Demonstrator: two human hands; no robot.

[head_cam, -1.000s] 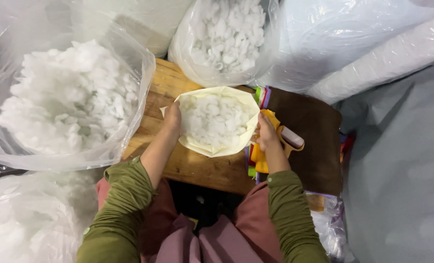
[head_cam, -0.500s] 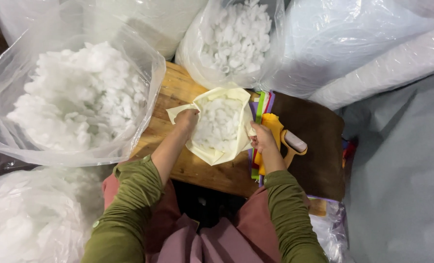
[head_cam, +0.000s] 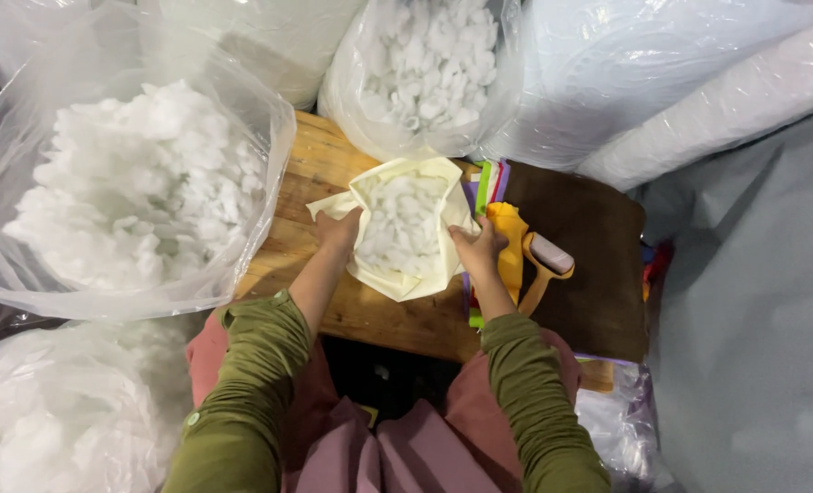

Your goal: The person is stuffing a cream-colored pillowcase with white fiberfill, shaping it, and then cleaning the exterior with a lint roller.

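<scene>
Cream fabric cover [head_cam: 425, 265], open-mouthed and full of white stuffing [head_cam: 399, 224], lies on the wooden counter [head_cam: 315, 173] between our hands. Our left hand [head_cam: 338, 230] grips its left edge; our right hand [head_cam: 479, 251] grips its right edge. Beside it lie coloured fabric pieces [head_cam: 489, 178]. Clear plastic bags [head_cam: 260, 183] of white stuffing surround the counter.

Clear plastic bags of white stuffing: one left [head_cam: 133, 192], one top centre [head_cam: 425, 73], perhaps another lower-left [head_cam: 51, 411]
</scene>
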